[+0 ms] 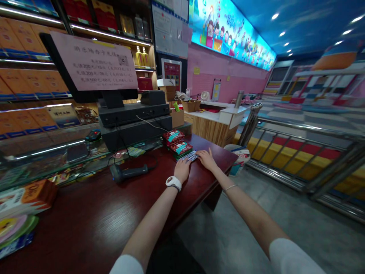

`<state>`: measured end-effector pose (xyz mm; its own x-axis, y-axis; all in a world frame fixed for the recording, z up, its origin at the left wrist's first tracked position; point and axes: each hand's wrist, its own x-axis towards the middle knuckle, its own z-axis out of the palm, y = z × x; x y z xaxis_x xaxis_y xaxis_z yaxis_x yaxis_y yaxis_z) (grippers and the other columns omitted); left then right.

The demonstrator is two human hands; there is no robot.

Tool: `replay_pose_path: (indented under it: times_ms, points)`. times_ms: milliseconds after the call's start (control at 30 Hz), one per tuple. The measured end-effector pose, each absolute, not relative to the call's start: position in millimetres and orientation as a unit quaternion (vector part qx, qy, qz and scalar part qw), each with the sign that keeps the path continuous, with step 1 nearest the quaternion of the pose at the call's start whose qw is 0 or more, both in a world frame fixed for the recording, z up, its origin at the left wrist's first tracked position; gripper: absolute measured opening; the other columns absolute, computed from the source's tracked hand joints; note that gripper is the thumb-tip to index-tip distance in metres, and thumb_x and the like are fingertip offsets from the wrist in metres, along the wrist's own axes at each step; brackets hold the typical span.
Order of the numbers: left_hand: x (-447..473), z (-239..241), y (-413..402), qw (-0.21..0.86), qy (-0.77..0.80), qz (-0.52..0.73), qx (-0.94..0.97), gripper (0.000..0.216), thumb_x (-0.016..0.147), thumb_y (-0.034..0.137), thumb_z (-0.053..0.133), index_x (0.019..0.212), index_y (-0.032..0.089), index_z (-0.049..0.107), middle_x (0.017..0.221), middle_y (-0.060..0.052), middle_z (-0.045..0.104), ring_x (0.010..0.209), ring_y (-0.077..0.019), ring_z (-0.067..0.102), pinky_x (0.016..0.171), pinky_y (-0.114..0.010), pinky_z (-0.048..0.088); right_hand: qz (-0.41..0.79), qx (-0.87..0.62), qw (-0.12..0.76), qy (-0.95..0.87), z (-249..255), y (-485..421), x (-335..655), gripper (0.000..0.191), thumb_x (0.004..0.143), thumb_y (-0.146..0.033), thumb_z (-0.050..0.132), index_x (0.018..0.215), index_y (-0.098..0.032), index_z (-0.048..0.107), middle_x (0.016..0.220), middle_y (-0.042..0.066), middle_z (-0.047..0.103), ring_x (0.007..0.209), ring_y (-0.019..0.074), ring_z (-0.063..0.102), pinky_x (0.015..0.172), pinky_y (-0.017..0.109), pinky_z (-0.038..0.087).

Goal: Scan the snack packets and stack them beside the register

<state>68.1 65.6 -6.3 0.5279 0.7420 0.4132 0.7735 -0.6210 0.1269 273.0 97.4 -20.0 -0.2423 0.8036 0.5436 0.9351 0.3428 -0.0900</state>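
Observation:
On the dark red desk, small white-and-blue packets lie flat between my two hands. My left hand, with a white watch on its wrist, has its fingers closed at the near left edge of these packets. At their right edge, the fingertips of my right hand touch or nearly touch them; its fingers stretch out and the thumb stands apart. Just behind is a stack of red, teal and green packets. The undersides of my fingers are hidden.
A barcode scanner lies on the desk to the left, below a monitor covered by a handwritten sheet. Orange boxes and round colourful items sit at far left. A metal railing and a bin stand to the right.

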Motion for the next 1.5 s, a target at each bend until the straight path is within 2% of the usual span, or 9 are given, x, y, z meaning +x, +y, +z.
replay_pose_path:
  times_ms: [133, 267, 400, 500, 800, 967, 1233, 1500]
  points:
    - [60.6, -9.9, 65.0, 0.022, -0.431, -0.218, -0.875, 0.039, 0.094, 0.010, 0.041, 0.127, 0.020, 0.060, 0.134, -0.009, 0.062, 0.119, -0.0216, 0.059, 0.110, -0.044, 0.041, -0.101, -0.572, 0.258, -0.772, -21.4, 97.6, 272.8, 0.037, 0.092, -0.014, 0.042, 0.114, -0.029, 0.068, 0.115, 0.005, 0.073, 0.110, 0.0238, 0.061, 0.112, 0.069, 0.020]
    - [53.0, -7.6, 60.5, 0.034, -0.420, -0.247, -0.873, 0.037, 0.092, 0.012, 0.045, 0.125, 0.022, 0.059, 0.134, -0.008, 0.061, 0.123, -0.0227, 0.056, 0.115, -0.049, 0.034, -0.105, -0.585, 0.252, -0.764, -19.7, 94.0, 271.3, 0.039, 0.091, -0.012, 0.042, 0.118, -0.027, 0.066, 0.126, 0.007, 0.067, 0.116, 0.0236, 0.059, 0.114, 0.065, 0.022]
    - [52.2, -5.2, 50.9, 0.047, -0.417, -0.267, -0.868, 0.030, 0.089, 0.011, 0.047, 0.112, 0.018, 0.065, 0.114, -0.010, 0.068, 0.109, -0.0237, 0.060, 0.104, -0.043, 0.044, -0.121, -0.568, 0.243, -0.777, -16.6, 83.8, 267.9, 0.039, 0.087, -0.010, 0.044, 0.116, -0.024, 0.066, 0.119, 0.007, 0.069, 0.114, 0.0213, 0.059, 0.117, 0.057, 0.023]
    - [54.2, -5.3, 44.1, 0.047, -0.414, -0.261, -0.871, 0.026, 0.088, 0.012, 0.048, 0.103, 0.018, 0.068, 0.108, -0.010, 0.070, 0.102, -0.0238, 0.061, 0.096, -0.041, 0.047, -0.120, -0.572, 0.238, -0.775, -15.0, 76.5, 264.9, 0.034, 0.088, -0.013, 0.046, 0.114, -0.023, 0.067, 0.115, 0.007, 0.069, 0.112, 0.0222, 0.059, 0.117, 0.056, 0.023]
    - [57.4, -4.6, 41.2, 0.045, -0.453, -0.228, -0.861, 0.026, 0.089, 0.014, 0.047, 0.104, 0.013, 0.068, 0.112, -0.013, 0.071, 0.104, -0.0254, 0.062, 0.096, -0.042, 0.046, -0.104, -0.602, 0.218, -0.761, -13.7, 74.4, 262.4, 0.034, 0.089, -0.018, 0.049, 0.117, -0.024, 0.067, 0.121, 0.008, 0.067, 0.116, 0.0229, 0.058, 0.118, 0.057, 0.022]
    - [56.7, -10.4, 43.6, 0.049, -0.435, -0.245, -0.865, 0.028, 0.088, 0.014, 0.047, 0.105, 0.016, 0.068, 0.118, -0.011, 0.070, 0.107, -0.0251, 0.062, 0.099, -0.043, 0.045, -0.093, -0.612, 0.211, -0.757, -13.4, 75.0, 262.5, 0.037, 0.089, -0.020, 0.048, 0.121, -0.026, 0.066, 0.126, 0.008, 0.066, 0.119, 0.0237, 0.057, 0.117, 0.059, 0.022]
    - [57.5, -19.6, 48.8, 0.054, -0.425, -0.281, -0.859, 0.027, 0.087, 0.014, 0.049, 0.105, 0.018, 0.068, 0.116, -0.011, 0.071, 0.109, -0.0262, 0.062, 0.109, -0.050, 0.039, -0.090, -0.613, 0.218, -0.754, -15.7, 76.2, 263.5, 0.037, 0.089, -0.019, 0.048, 0.122, -0.026, 0.065, 0.128, 0.008, 0.065, 0.122, 0.0238, 0.056, 0.116, 0.060, 0.022]
    - [56.6, -13.9, 46.8, 0.043, -0.431, -0.266, -0.861, 0.036, 0.088, 0.015, 0.049, 0.122, 0.018, 0.062, 0.137, -0.010, 0.061, 0.126, -0.0282, 0.054, 0.115, -0.053, 0.035, -0.088, -0.612, 0.226, -0.753, -16.6, 76.6, 263.2, 0.039, 0.088, -0.022, 0.049, 0.125, -0.023, 0.063, 0.134, 0.010, 0.062, 0.124, 0.0251, 0.055, 0.116, 0.059, 0.024]
